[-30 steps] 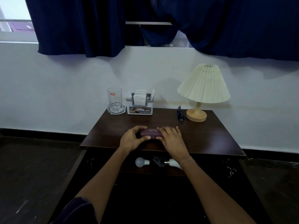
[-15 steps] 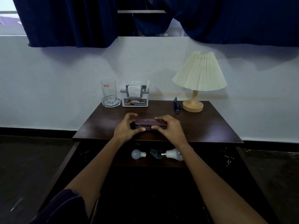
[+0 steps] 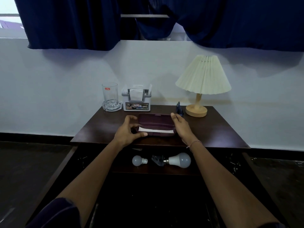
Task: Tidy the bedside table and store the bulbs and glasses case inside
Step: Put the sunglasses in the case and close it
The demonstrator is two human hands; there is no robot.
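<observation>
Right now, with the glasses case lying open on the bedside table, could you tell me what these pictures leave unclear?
- Glasses case, head view: only a white strip shows inside; the left hand covers its left end.
- Dark object between the two bulbs: too dim to identify.
- Small blue item beside the lamp: too small to name.
- Drawer: its sides and front are lost in shadow.
</observation>
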